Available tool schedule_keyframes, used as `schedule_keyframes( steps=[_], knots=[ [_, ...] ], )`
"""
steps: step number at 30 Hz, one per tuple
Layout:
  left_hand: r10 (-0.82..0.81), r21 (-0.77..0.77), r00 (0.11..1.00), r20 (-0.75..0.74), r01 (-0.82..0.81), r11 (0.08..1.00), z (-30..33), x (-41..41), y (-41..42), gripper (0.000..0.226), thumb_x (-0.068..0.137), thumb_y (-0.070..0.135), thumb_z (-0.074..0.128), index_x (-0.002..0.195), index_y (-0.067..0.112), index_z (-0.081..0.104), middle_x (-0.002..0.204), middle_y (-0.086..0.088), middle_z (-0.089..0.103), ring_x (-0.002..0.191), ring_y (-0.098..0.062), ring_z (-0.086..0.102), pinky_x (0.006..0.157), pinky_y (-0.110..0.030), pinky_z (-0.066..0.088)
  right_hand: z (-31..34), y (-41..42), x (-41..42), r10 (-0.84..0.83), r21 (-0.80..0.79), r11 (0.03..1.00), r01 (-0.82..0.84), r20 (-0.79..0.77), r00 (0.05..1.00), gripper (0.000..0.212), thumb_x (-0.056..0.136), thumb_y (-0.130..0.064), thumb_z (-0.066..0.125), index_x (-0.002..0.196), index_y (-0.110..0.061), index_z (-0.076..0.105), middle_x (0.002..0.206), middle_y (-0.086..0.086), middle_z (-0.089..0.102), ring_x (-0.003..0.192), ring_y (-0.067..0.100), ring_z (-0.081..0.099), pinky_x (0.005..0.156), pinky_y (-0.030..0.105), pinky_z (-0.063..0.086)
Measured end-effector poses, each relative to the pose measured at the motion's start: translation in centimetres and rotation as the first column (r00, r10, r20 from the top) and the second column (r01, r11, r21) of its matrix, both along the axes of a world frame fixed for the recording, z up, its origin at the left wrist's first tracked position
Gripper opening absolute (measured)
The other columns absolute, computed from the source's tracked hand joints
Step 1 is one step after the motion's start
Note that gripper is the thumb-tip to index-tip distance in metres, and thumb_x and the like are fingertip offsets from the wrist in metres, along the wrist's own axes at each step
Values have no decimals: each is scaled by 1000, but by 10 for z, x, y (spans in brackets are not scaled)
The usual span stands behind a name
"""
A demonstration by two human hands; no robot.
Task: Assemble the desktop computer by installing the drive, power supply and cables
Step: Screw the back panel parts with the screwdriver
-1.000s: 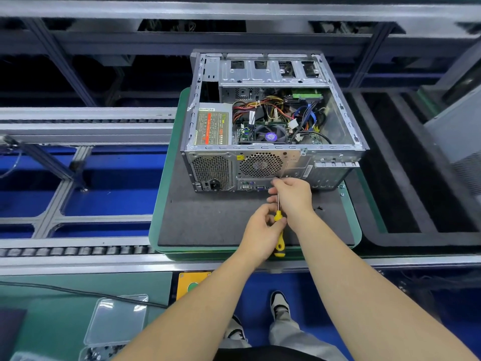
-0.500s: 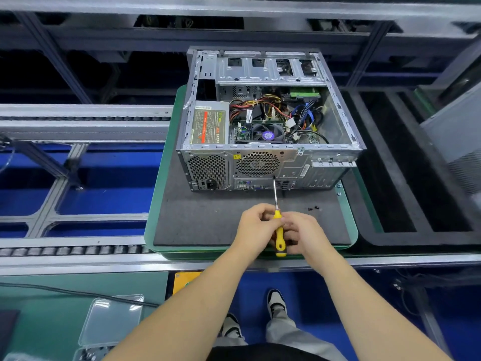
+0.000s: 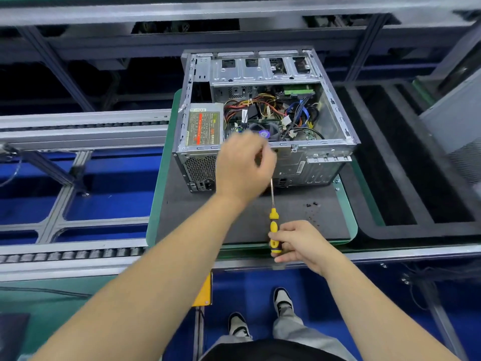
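At the left of the scene ran a roller conveyor [image 3: 78, 256] with blue floor showing through its frame. On the green-edged pallet [image 3: 166, 157] lay a dark mat, and on that mat stood the open computer case [image 3: 335, 121], its rear panel facing the person. The power supply [image 3: 204, 127] sat in the case's near-left corner, with bundled cables [image 3: 263, 105] spread over the board to its right.

Half a second before, both hands had been together on the screwdriver's handle near the pallet's near edge. Now the left hand [image 3: 242, 168] had let go of the tool and risen in front of the rear panel, close to the power supply's grille. It was blurred by motion, its fingers curled, and whether it pinched anything I could not tell.

The right hand [image 3: 299, 243] gripped the yellow handle of the screwdriver [image 3: 273, 225] alone, well back from the case, the shaft pointing away toward the panel's lower edge with its tip short of the metal. A few small dark screws [image 3: 311, 204] lay loose on the mat to the right of the shaft.

My reading is that the person was reaching to steady the case or set a screw at the rear, so fastening the power supply seemed unfinished. The drive itself could not be made out.
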State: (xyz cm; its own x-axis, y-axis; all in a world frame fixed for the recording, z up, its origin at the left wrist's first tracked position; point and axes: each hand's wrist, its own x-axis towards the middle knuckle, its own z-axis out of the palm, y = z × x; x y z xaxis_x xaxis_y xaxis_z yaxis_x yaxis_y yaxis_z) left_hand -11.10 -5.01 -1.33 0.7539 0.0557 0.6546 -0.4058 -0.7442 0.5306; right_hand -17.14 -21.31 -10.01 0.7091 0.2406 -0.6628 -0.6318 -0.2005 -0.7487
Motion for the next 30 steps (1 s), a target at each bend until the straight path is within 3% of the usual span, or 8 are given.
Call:
schedule_keyframes(
  steps=[4, 7, 9, 12, 20, 25, 27, 30],
  knots=[
    [59, 278, 928, -369, 49, 959, 44, 72, 11, 35, 99, 36, 36, 105, 16, 64, 101, -3, 67, 95, -27, 59, 83, -41, 46, -1, 4, -2, -4, 4, 1000, 4, -6, 1000, 14, 92, -17, 66, 89, -3, 69, 81, 13, 66, 70, 26, 69, 61, 32, 56],
    [72, 324, 555, -829, 371, 870, 38, 102, 13, 62, 103, 57, 23, 125, 13, 61, 131, -12, 59, 119, -29, 55, 101, -39, 40, -2, 7, 0, 2, 4, 1000, -2, 0, 1000, 13, 92, -17, 66, 87, -5, 68, 83, 14, 67, 68, 26, 70, 58, 32, 56],
    [74, 252, 394, -916, 423, 871, 27, 108, 12, 74, 100, 65, 25, 105, 3, 64, 104, -15, 62, 91, -25, 58, 88, -35, 42, -2, 8, 1, 21, 9, 1000, -21, 3, 1000, 13, 91, -17, 67, 85, -5, 67, 82, 14, 67, 69, 27, 71, 57, 31, 56],
    [40, 202, 393, -919, 380, 903, 21, 111, 15, 66, 96, 71, 31, 64, 12, 31, 65, -5, 38, 52, -19, 34, 59, -30, 32, -2, 9, 2, 30, 5, 1000, -30, 0, 1000, 16, 91, -17, 67, 86, -2, 67, 81, 14, 68, 69, 28, 71, 57, 31, 55],
    [-255, -46, 438, -862, 434, 900, 20, 109, 21, 58, 100, 58, 44, 60, 19, 29, 57, 3, 26, 53, -16, 24, 61, -31, 23, -7, 21, -8, -97, 9, 995, 96, 40, 995, 31, 92, -29, 70, 83, 1, 67, 75, 11, 68, 63, 23, 69, 57, 28, 56],
    [-97, 163, 413, -905, 551, 818, 16, 109, 19, 69, 77, 81, 56, 105, 18, 56, 107, -7, 55, 96, -23, 54, 87, -37, 37, -5, 25, -12, -255, 40, 966, 254, 14, 967, 12, 98, -17, 62, 96, -8, 69, 87, 17, 71, 69, 24, 69, 63, 35, 60],
    [9, 253, 398, -917, 566, 785, 18, 109, 17, 89, 75, 72, 69, 138, 14, 48, 151, -8, 44, 134, -27, 46, 101, -36, 37, -3, 29, -13, -302, 86, 949, 303, -22, 953, 15, 101, -15, 55, 101, -5, 67, 84, 15, 68, 69, 23, 65, 62, 34, 58],
    [12, 226, 367, -930, 548, 806, 19, 114, 16, 90, 82, 44, 78, 150, 4, 36, 154, -9, 42, 131, -28, 48, 98, -33, 40, 1, 32, -13, -361, 204, 901, 384, -138, 922, 13, 101, -15, 55, 101, -3, 60, 78, 10, 56, 63, 21, 51, 50, 29, 43]
  ],
)
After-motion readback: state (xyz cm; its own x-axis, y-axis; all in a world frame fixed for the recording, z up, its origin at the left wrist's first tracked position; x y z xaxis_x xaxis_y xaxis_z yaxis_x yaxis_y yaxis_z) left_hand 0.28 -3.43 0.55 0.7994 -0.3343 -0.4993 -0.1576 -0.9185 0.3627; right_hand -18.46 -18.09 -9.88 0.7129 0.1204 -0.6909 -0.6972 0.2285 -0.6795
